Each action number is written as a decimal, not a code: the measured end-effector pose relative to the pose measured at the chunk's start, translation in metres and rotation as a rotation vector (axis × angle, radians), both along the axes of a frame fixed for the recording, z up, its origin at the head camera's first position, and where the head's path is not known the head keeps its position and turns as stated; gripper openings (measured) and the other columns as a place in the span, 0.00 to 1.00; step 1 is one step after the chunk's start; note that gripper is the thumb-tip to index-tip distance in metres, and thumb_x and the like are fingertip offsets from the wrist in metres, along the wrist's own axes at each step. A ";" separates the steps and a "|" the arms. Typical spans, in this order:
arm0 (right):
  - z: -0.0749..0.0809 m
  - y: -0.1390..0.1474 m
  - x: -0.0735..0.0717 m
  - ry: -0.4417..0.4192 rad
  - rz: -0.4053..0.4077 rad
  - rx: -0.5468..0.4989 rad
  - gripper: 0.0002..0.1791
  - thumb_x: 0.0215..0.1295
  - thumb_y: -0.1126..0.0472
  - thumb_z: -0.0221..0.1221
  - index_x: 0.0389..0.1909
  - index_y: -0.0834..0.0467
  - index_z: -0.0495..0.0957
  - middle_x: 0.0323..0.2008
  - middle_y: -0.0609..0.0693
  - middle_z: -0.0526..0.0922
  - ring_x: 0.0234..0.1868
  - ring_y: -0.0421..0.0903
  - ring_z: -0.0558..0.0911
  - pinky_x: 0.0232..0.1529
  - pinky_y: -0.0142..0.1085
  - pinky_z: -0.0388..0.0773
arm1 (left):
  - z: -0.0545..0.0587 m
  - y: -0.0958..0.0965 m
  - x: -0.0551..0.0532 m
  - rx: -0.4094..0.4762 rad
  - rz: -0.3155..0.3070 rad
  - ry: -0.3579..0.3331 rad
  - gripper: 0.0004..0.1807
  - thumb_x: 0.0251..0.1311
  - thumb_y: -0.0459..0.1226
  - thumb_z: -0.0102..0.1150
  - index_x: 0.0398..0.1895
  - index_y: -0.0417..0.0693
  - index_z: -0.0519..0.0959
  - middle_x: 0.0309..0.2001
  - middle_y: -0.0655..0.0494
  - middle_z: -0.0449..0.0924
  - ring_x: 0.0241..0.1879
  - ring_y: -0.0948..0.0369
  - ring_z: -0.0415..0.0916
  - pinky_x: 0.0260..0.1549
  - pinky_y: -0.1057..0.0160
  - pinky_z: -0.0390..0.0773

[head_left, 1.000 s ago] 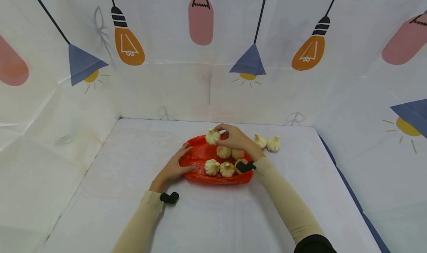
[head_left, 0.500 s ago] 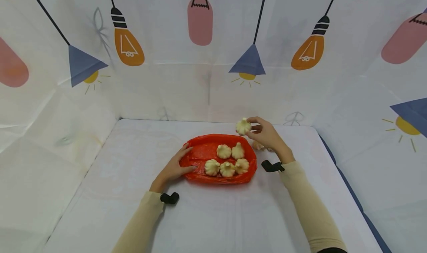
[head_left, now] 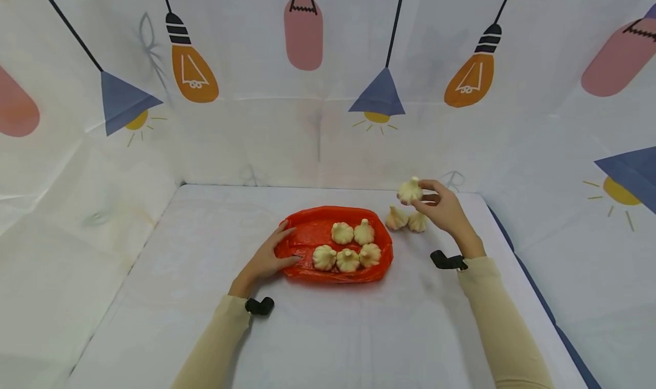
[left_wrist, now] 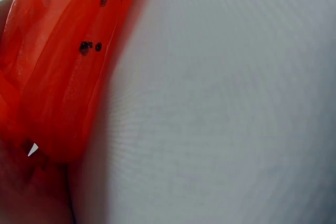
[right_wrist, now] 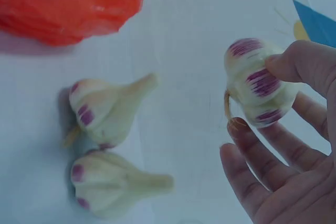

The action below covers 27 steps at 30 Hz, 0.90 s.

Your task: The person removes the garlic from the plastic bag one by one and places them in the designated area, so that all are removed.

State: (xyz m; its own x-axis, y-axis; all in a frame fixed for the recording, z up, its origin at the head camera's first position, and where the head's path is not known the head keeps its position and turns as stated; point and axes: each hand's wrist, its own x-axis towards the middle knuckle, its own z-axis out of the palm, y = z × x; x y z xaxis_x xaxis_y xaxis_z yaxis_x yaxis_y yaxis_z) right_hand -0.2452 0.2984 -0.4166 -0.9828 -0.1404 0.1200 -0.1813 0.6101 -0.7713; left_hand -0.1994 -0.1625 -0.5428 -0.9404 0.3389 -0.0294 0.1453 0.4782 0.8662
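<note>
In the head view my right hand (head_left: 445, 208) pinches a garlic bulb (head_left: 410, 191) between thumb and fingers, above the back right of the table. The right wrist view shows purple streaks on this garlic bulb (right_wrist: 260, 82) and thin root strands at its base. Two more garlic bulbs lie side by side below it, the left one (head_left: 396, 218) touching or close to the right one (head_left: 417, 222). My left hand (head_left: 265, 258) grips the left end of a red plastic-covered tray (head_left: 307, 218), thumb at the near side and fingers at the far side. Several garlic bulbs (head_left: 348, 260) sit in the tray.
A white cloth covers the table (head_left: 328, 332). Behind it hangs a white curtain (head_left: 246, 144) printed with lamps and bulbs, which also lines both sides. Black print marks the tray's red plastic (left_wrist: 79, 77) in the left wrist view.
My right hand has carried the garlic bulb from over the tray to the right, past its rim, above the two loose bulbs. My left hand stays on the tray.
</note>
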 end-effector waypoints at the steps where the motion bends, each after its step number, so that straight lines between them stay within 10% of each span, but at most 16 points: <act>1: 0.000 0.003 0.002 0.001 -0.005 -0.007 0.34 0.72 0.52 0.63 0.74 0.58 0.66 0.72 0.62 0.69 0.63 0.63 0.80 0.43 0.19 0.76 | 0.000 0.000 0.000 0.005 -0.002 0.001 0.47 0.58 0.49 0.74 0.79 0.54 0.63 0.85 0.59 0.42 0.84 0.48 0.38 0.77 0.34 0.47; 11: -0.009 0.031 0.011 0.024 -0.087 -0.011 0.34 0.73 0.52 0.63 0.74 0.60 0.66 0.70 0.65 0.72 0.60 0.64 0.80 0.41 0.17 0.75 | -0.001 0.000 0.002 0.041 -0.002 0.088 0.42 0.58 0.47 0.74 0.77 0.56 0.68 0.84 0.59 0.44 0.84 0.45 0.34 0.75 0.29 0.44; 20: -0.027 0.050 0.016 -0.003 -0.157 -0.063 0.34 0.73 0.52 0.62 0.72 0.64 0.67 0.69 0.66 0.71 0.46 0.28 0.77 0.41 0.18 0.75 | -0.003 -0.002 0.002 0.025 -0.004 0.092 0.36 0.58 0.49 0.75 0.72 0.59 0.75 0.84 0.61 0.48 0.84 0.45 0.29 0.73 0.26 0.45; 27: -0.041 0.065 0.023 0.004 -0.194 -0.064 0.33 0.73 0.52 0.61 0.72 0.65 0.67 0.68 0.68 0.71 0.42 0.22 0.75 0.40 0.18 0.74 | -0.005 -0.001 0.000 0.016 -0.035 0.079 0.40 0.57 0.50 0.76 0.74 0.61 0.72 0.84 0.60 0.46 0.83 0.44 0.38 0.73 0.27 0.48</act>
